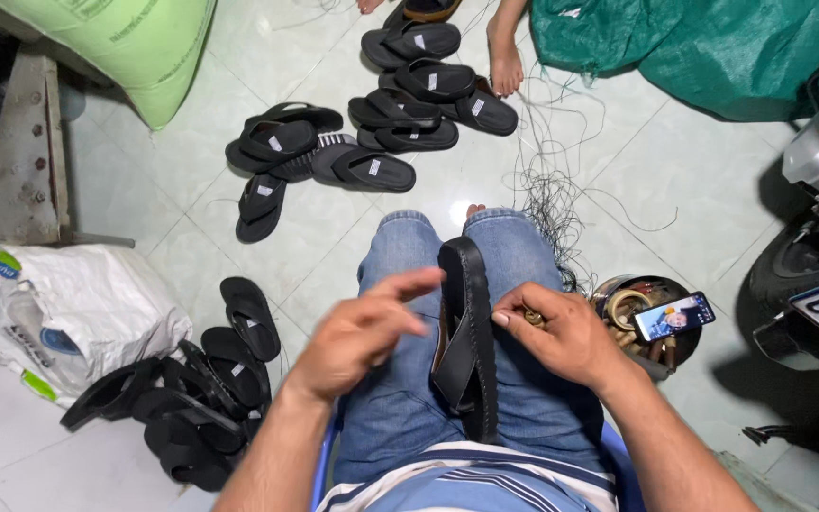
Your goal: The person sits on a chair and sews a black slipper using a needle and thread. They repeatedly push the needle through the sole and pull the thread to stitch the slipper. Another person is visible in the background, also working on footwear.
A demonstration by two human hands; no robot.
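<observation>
My right hand (561, 337) pinches the black sandal (466, 332) on my lap; my left hand (362, 332) hovers beside it, fingers loosely spread.

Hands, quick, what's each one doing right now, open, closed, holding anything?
Left hand: open, fingers loosely curled, holding nothing, raised beside the black sandal.
Right hand: closed, pinching a small brownish tool at the sandal's edge.
</observation>
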